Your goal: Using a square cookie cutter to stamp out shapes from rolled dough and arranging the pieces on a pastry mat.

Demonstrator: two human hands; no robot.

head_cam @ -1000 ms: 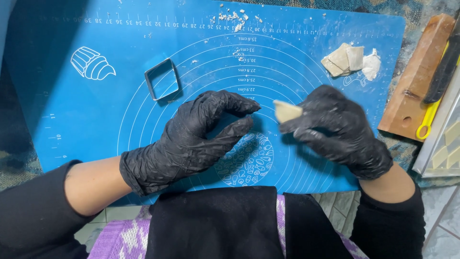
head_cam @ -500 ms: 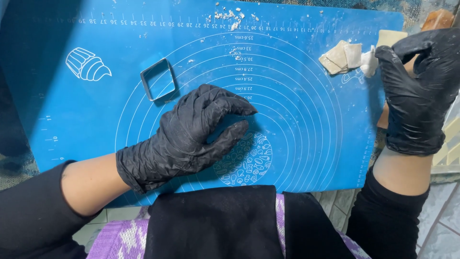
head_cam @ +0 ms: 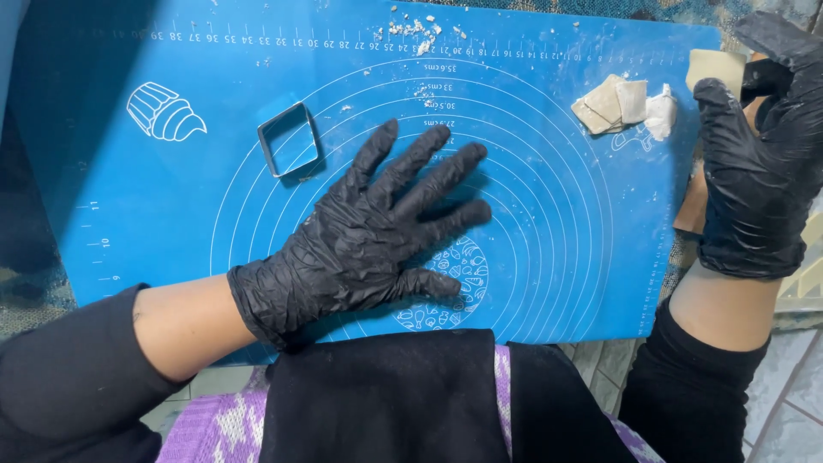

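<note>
One pale square of dough (head_cam: 717,69) sits pinched in the fingertips of the black-gloved right hand (head_cam: 754,163) at the blue baking mat's (head_cam: 171,214) right edge, beside cut dough scraps (head_cam: 624,106). The left hand (head_cam: 377,227) lies flat, fingers spread, near a metal square cutter (head_cam: 291,140).

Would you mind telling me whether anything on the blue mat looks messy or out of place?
Only small things: pale crumbs lie scattered along the far edge of the blue mat, and cut dough scraps sit in a loose, overlapping heap near its right corner. Nothing looks damaged.

Beige dough slab (head_cam: 716,67) at mat edge (head_cam: 694,171)
</note>
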